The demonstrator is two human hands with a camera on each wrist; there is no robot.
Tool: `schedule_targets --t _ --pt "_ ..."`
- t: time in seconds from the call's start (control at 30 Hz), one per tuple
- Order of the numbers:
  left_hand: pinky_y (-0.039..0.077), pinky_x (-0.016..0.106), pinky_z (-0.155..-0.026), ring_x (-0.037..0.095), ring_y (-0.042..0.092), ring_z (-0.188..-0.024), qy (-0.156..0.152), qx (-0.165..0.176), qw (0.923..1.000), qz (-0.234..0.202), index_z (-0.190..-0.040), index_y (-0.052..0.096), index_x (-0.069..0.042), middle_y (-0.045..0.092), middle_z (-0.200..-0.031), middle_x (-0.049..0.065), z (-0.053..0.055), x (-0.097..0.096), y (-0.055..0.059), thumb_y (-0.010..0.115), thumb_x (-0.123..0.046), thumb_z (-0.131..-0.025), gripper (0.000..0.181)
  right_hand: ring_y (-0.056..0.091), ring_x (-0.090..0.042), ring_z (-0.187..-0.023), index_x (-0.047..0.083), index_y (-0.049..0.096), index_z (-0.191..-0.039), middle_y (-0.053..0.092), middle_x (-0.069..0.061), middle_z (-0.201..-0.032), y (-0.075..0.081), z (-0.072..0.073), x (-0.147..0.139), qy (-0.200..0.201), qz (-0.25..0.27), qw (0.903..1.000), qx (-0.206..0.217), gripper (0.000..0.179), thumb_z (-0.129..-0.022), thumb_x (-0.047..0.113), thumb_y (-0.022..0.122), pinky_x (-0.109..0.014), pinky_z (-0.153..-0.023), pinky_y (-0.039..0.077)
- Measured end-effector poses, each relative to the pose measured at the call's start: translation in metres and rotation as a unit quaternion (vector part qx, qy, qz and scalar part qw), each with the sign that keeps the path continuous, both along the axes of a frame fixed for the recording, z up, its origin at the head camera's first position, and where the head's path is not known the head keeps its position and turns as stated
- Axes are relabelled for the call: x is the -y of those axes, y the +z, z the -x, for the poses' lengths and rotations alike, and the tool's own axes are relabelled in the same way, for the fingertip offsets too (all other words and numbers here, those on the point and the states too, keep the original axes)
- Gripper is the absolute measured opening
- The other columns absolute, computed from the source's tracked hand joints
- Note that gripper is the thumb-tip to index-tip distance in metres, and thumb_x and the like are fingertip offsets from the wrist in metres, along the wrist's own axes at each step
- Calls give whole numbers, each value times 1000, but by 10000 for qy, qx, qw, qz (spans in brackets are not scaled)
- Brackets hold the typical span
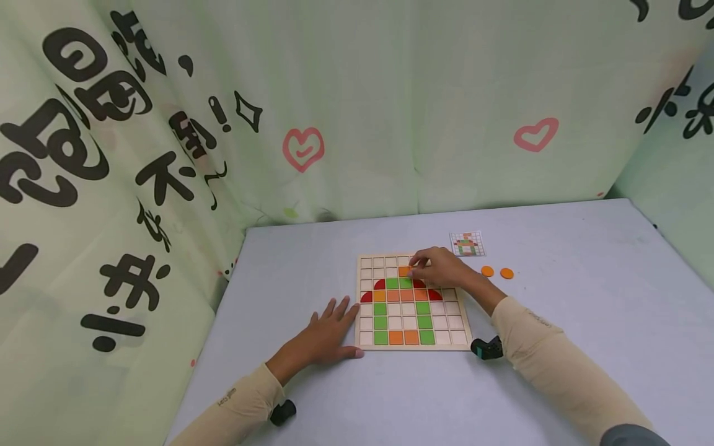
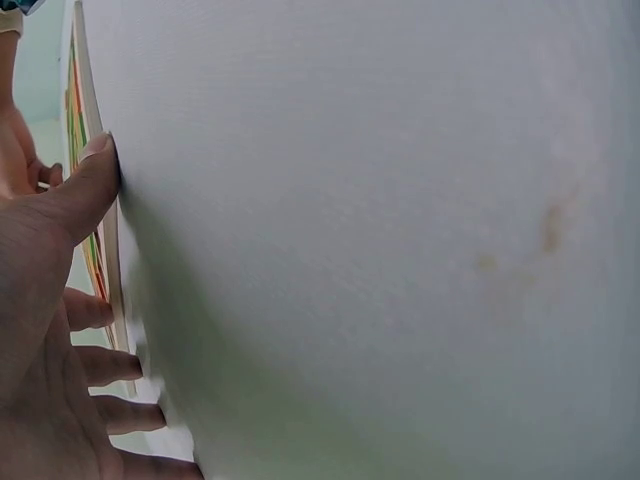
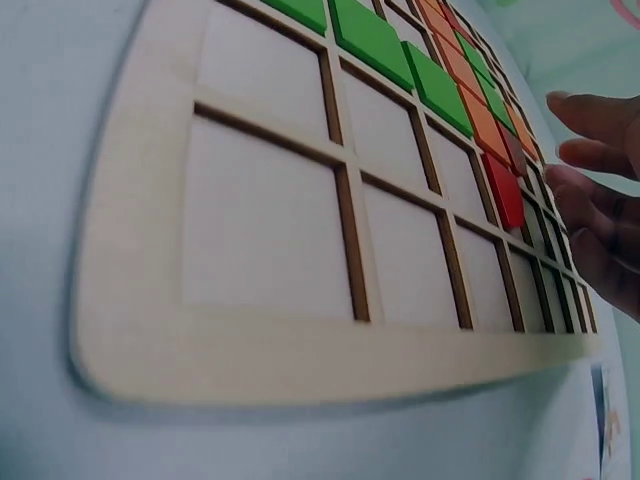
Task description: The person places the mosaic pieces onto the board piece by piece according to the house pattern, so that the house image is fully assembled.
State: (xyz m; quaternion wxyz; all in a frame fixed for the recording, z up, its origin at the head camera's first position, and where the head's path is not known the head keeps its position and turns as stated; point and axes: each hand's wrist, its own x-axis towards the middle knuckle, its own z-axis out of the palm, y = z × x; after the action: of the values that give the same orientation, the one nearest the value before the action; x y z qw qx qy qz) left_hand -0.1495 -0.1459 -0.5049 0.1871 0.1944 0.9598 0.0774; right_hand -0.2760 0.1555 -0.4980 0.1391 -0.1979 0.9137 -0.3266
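Observation:
A wooden grid board (image 1: 413, 347) lies on the table, some of its cells filled with green, orange and dark red tiles. Along its left edge my left hand (image 1: 329, 331) rests with fingers spread, the thumb by the lower left corner. My right hand (image 1: 440, 267) hovers over the top rows, its fingertips right at an orange tile (image 1: 404, 271) above a pair of green tiles (image 1: 392, 283). In the right wrist view its fingers (image 3: 590, 155) are slightly bent, with no piece showing between them. The cells under that hand are hidden.
A small printed card (image 1: 467, 243) with a coloured grid picture lies behind the board's right corner. Two orange round pieces (image 1: 488, 271) sit right of the right hand. Pale curtains (image 1: 357, 124) with drawings hang along the table's back and left.

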Motion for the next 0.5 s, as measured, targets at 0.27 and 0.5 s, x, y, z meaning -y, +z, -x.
schedule_targets --t 0.27,0.5 --pt "27 70 -113 40 16 -154 -3 1 10000 24 -161 25 -19 20 -168 10 0 0 -1 68 -65 -85 99 58 -16 -80 5 72 -114 70 -4 -97 8 -6 -46 -48 169 9995 -263 30 -95 29 71 -29 -66 49" --pt "28 70 -113 40 16 -154 7 11 10000 83 -161 25 -19 20 -168 10 0 -1 -1 68 -64 -85 98 58 -19 -79 2 71 -117 70 -13 -108 11 -12 -98 -582 -220 9978 -227 34 -94 27 72 -30 -66 49"
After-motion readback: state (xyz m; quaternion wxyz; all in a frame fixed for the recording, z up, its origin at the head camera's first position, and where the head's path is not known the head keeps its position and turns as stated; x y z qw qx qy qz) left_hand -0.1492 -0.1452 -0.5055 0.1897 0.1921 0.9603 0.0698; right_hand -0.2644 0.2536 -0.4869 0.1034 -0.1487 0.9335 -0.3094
